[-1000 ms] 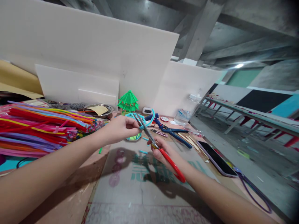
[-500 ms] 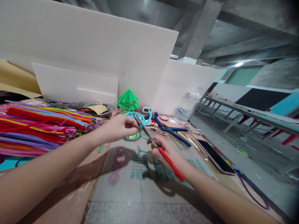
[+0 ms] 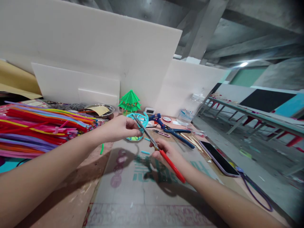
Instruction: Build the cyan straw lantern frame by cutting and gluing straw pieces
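Note:
My left hand [image 3: 123, 127] pinches a light blue pipe cleaner [image 3: 145, 119] above the table. My right hand [image 3: 166, 153] grips red-handled scissors [image 3: 163, 155]; their blades slant up to the left and meet the pipe cleaner just beside my left fingertips. Behind the hands a round light blue and green pipe-cleaner piece [image 3: 137, 122] lies on the table. Short blue offcuts [image 3: 145, 152] lie on the cardboard sheet [image 3: 142, 190] below the hands.
A big pile of coloured pipe cleaners [image 3: 42, 126] fills the left. A green pipe-cleaner pavilion [image 3: 129, 102], a metal bowl [image 3: 101, 110], a blue glue gun [image 3: 158, 119], blue pliers [image 3: 180, 137], wooden sticks [image 3: 192, 143], a phone [image 3: 219, 158] and a plastic bottle [image 3: 190, 110] stand around.
The curved free end of the blue pipe cleaner has shortened and dropped toward the blades. Both hands stay nearly in place, drifting slightly upward in view.

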`<action>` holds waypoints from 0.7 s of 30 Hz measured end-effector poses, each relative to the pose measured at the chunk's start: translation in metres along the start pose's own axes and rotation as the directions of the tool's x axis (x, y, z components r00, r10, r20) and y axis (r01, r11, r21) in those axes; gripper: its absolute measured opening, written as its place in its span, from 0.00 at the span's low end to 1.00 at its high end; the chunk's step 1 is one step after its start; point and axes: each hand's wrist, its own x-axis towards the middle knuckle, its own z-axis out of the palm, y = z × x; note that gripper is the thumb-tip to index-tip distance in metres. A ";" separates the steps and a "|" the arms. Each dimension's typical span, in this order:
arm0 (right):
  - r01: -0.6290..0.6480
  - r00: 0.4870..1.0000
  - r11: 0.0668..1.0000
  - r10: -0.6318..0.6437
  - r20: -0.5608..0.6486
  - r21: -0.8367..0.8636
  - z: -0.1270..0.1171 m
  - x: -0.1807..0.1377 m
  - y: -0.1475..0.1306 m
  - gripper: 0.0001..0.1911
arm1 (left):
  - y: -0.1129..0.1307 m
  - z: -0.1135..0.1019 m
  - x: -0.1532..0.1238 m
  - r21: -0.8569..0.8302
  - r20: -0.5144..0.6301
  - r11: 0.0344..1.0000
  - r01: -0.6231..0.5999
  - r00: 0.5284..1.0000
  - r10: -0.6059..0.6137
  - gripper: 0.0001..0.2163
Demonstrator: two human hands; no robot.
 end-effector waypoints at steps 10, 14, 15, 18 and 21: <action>-0.026 0.999 0.912 0.031 0.007 -0.408 -0.004 0.004 0.013 0.23 | 0.004 -0.023 -0.007 -0.159 -0.102 0.987 -0.002 0.995 -0.014 0.10; 0.090 0.993 0.844 -0.037 0.111 -0.529 0.005 -0.004 0.007 0.25 | -0.006 -0.021 0.000 -0.133 -0.120 0.991 0.022 0.992 -0.038 0.11; 0.113 0.991 0.834 -0.053 0.125 -0.540 0.007 -0.005 0.005 0.25 | -0.010 -0.019 0.002 -0.115 -0.125 0.993 0.030 0.991 -0.045 0.11; 0.166 0.984 0.819 -0.099 0.149 -0.549 0.011 -0.007 0.004 0.23 | -0.021 -0.012 0.007 -0.065 -0.110 0.997 0.047 0.992 -0.054 0.12; 0.206 0.976 0.806 -0.130 0.173 -0.556 0.012 -0.007 0.008 0.20 | -0.030 0.001 0.011 -0.016 -0.036 0.998 0.066 0.997 -0.067 0.12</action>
